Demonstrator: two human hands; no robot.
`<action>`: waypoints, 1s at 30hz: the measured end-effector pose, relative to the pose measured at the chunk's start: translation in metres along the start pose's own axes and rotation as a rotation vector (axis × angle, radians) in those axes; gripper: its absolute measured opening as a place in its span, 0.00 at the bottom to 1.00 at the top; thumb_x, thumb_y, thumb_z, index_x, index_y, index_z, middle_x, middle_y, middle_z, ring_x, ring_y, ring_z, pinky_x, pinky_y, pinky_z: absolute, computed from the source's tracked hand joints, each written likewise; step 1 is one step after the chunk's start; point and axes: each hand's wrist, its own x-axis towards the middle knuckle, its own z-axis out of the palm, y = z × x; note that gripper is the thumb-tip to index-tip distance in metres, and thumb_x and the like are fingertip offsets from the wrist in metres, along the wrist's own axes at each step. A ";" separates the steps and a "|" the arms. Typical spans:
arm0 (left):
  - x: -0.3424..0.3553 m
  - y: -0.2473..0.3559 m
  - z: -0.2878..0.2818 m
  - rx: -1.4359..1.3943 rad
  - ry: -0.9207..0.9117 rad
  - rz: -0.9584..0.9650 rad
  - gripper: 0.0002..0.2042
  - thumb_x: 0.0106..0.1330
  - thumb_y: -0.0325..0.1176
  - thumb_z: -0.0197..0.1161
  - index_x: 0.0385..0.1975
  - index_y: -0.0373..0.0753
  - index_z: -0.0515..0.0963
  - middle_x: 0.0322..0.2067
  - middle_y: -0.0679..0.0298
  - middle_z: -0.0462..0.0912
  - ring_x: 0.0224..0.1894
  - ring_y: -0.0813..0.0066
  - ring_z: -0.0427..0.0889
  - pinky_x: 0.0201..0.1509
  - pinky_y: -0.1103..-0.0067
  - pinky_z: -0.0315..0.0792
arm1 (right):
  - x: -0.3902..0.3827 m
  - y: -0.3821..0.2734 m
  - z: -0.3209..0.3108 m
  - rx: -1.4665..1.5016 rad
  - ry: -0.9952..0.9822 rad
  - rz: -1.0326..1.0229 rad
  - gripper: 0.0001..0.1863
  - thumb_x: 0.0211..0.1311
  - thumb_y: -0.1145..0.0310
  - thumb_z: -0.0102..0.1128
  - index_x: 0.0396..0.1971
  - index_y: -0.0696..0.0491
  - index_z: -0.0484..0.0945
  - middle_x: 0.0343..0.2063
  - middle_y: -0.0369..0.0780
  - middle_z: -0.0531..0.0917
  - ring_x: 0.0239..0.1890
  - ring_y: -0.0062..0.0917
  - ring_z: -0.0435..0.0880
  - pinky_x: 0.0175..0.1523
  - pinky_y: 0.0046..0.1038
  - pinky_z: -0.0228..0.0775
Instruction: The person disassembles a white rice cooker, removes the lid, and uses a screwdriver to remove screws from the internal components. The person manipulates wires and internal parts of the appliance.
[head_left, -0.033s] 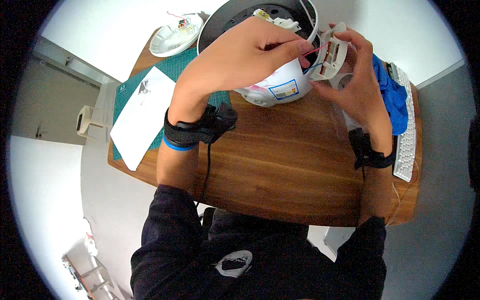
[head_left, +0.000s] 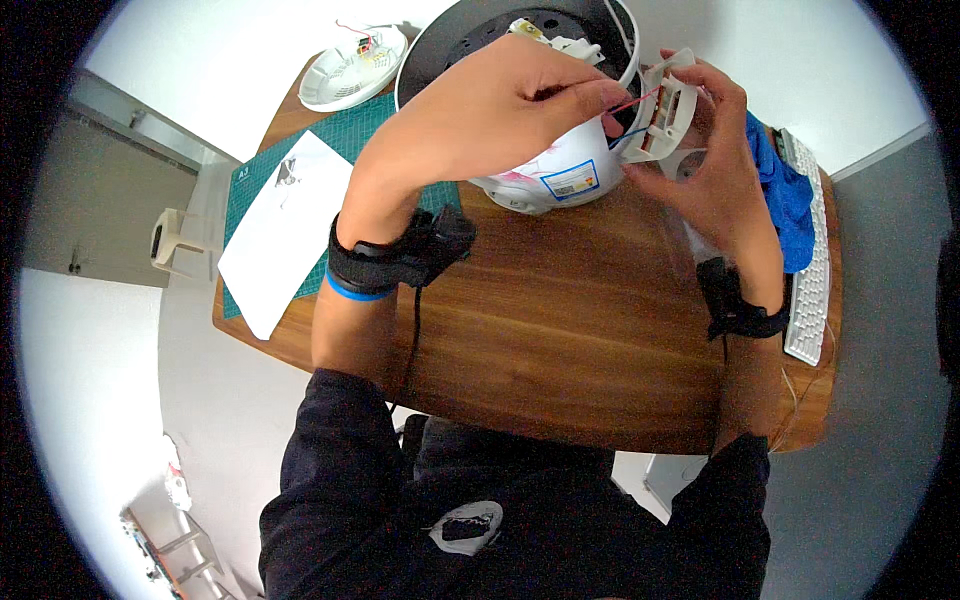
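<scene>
A round white appliance with a dark open top stands at the far side of the wooden table. My left hand reaches over it and pinches a thin red wire between thumb and fingers. The wire runs to a white plastic panel, which my right hand holds upright beside the appliance's right edge. A blue wire runs just under the red one. Both wrists wear black strapped devices.
A green cutting mat with a white paper sheet lies at the table's left. A white dish with small parts sits at the far left. A blue cloth and a white keyboard lie along the right edge.
</scene>
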 end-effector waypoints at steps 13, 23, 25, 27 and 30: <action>-0.001 -0.005 0.008 0.017 0.024 -0.028 0.17 0.83 0.41 0.61 0.50 0.30 0.87 0.35 0.65 0.91 0.36 0.86 0.81 0.42 0.80 0.76 | -0.001 -0.002 0.004 0.163 0.005 0.014 0.55 0.50 0.80 0.79 0.76 0.50 0.54 0.77 0.45 0.65 0.72 0.37 0.75 0.75 0.40 0.72; -0.006 0.008 0.010 0.057 0.068 -0.074 0.17 0.82 0.41 0.62 0.53 0.31 0.86 0.28 0.67 0.85 0.30 0.86 0.74 0.34 0.78 0.71 | 0.001 -0.008 0.015 0.126 -0.036 0.015 0.61 0.58 0.80 0.76 0.85 0.48 0.44 0.77 0.47 0.65 0.75 0.38 0.71 0.79 0.41 0.65; -0.005 0.015 0.005 0.072 0.038 -0.115 0.17 0.82 0.41 0.62 0.53 0.30 0.86 0.27 0.68 0.84 0.30 0.86 0.73 0.33 0.78 0.70 | 0.000 -0.011 0.014 0.096 -0.043 0.013 0.61 0.59 0.80 0.76 0.86 0.48 0.43 0.77 0.47 0.64 0.76 0.38 0.70 0.80 0.41 0.64; -0.005 0.017 0.003 0.071 0.011 -0.112 0.18 0.82 0.41 0.63 0.54 0.30 0.85 0.27 0.68 0.83 0.30 0.87 0.73 0.33 0.79 0.70 | 0.001 -0.011 0.015 0.116 -0.047 -0.002 0.59 0.60 0.80 0.75 0.85 0.49 0.45 0.77 0.47 0.64 0.77 0.38 0.69 0.80 0.42 0.63; -0.005 0.009 0.010 0.039 0.039 -0.046 0.17 0.82 0.40 0.62 0.54 0.30 0.85 0.27 0.69 0.82 0.31 0.87 0.72 0.32 0.79 0.69 | 0.001 -0.010 0.013 0.059 -0.053 -0.040 0.57 0.61 0.80 0.74 0.85 0.49 0.47 0.76 0.47 0.64 0.77 0.39 0.68 0.80 0.42 0.63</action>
